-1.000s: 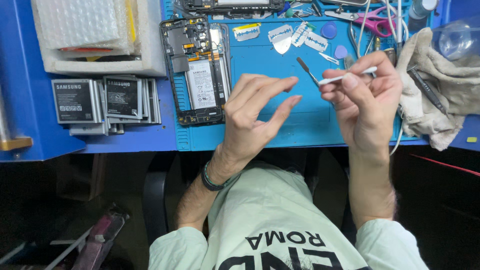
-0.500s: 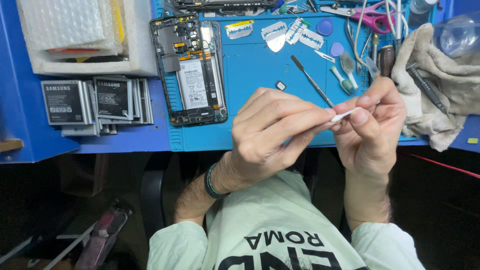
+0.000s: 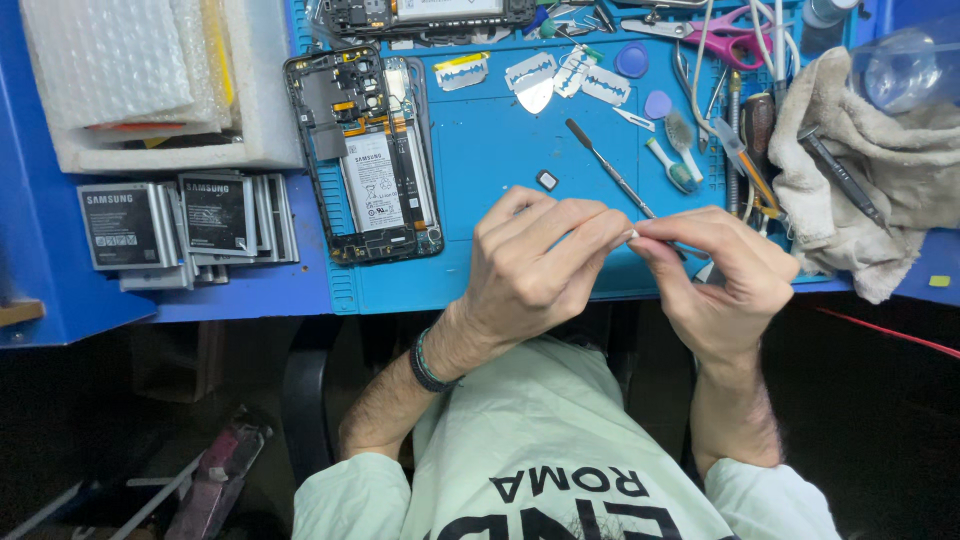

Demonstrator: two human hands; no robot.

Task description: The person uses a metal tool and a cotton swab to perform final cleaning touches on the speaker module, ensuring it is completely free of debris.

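My left hand (image 3: 535, 262) and my right hand (image 3: 722, 278) meet fingertip to fingertip over the front edge of the blue work mat (image 3: 500, 150). Between the pinched fingers sits a small white piece (image 3: 632, 235), mostly hidden; what it is I cannot tell. An opened phone (image 3: 368, 155) with its back off and battery showing lies on the mat to the left of my hands. A thin metal pry tool (image 3: 607, 168) and a tiny square black part (image 3: 547, 180) lie just beyond my fingers.
Stacks of phone batteries (image 3: 180, 225) lie at the left, below a white box of bubble wrap (image 3: 140, 80). Razor blades (image 3: 555, 72), pink scissors (image 3: 720, 28), brushes and screwdrivers (image 3: 745, 140) crowd the back. A beige rag (image 3: 860, 170) lies right.
My hands have come together: a second ago the left hand was open and apart from the right, which held a thin white tool; now both pinch at one point.
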